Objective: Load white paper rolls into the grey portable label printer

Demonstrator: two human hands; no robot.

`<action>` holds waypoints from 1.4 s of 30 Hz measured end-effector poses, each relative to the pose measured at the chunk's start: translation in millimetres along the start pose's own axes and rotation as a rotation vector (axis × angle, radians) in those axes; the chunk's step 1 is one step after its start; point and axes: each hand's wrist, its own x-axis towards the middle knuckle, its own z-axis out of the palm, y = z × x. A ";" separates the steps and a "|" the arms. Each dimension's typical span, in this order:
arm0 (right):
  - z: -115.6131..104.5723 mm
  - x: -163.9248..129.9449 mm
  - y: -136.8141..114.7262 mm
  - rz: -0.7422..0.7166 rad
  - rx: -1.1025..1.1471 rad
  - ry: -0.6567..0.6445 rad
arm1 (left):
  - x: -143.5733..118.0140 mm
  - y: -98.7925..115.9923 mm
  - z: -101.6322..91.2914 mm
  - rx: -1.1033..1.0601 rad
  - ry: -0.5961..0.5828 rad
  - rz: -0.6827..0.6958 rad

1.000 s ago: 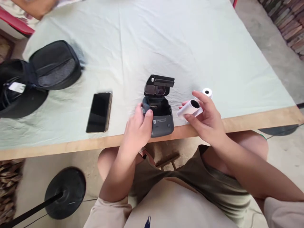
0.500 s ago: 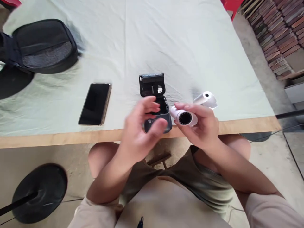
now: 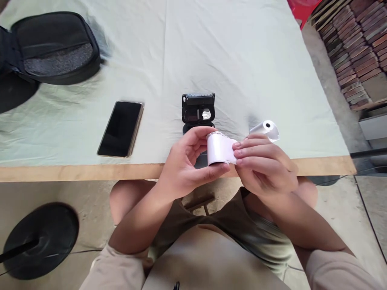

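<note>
A white paper roll (image 3: 218, 149) is gripped at its two ends between the thumb and fingers of my left hand (image 3: 190, 163). My right hand (image 3: 264, 163) pinches the loose end of its paper, pulled out a little to the right. Behind my left hand stands a small black printer (image 3: 198, 108) with its lid up; my hands and the roll hide most of its body. A second white paper roll (image 3: 265, 127), with a dark core and a loose flap, lies on the cloth just beyond my right hand.
A phone (image 3: 121, 129) with a dark screen lies left of the printer. Farther left is an open black case (image 3: 57, 48). The table's wooden edge (image 3: 75, 172) runs in front of my lap. Stacked bricks (image 3: 356, 52) and a red chair (image 3: 304, 10) stand at the right.
My left hand has closed on the paper roll, which has turned from facing me end-on to upright. My right hand has shifted from the roll's body to its loose paper end.
</note>
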 end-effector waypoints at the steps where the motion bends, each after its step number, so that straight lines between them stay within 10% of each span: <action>1: -3.3 1.7 -2.0 -0.008 -0.006 -0.019 | -0.4 -0.2 0.1 0.000 -0.003 0.006; 10: 0.4 16.5 -20.2 -0.050 -0.044 -0.090 | -6.5 14.6 10.7 -0.142 -0.006 -0.078; 15: 22.6 44.2 -25.4 0.039 -0.149 -0.233 | -1.3 26.6 27.2 -0.457 0.200 -0.186; 25: 19.6 69.5 -4.3 0.224 -0.212 -0.398 | 0.5 44.3 -26.9 -0.131 0.368 -0.012; 30: 18.3 47.6 27.8 0.308 -0.291 -0.718 | -1.7 39.1 -52.2 0.328 0.179 -0.027; 35: 23.5 43.1 39.6 0.412 -0.214 -0.810 | -2.2 46.1 -47.7 0.957 0.122 -0.339; 42: 31.0 39.7 47.1 0.532 -0.082 -0.816 | -3.1 36.2 -25.0 1.034 0.098 -0.396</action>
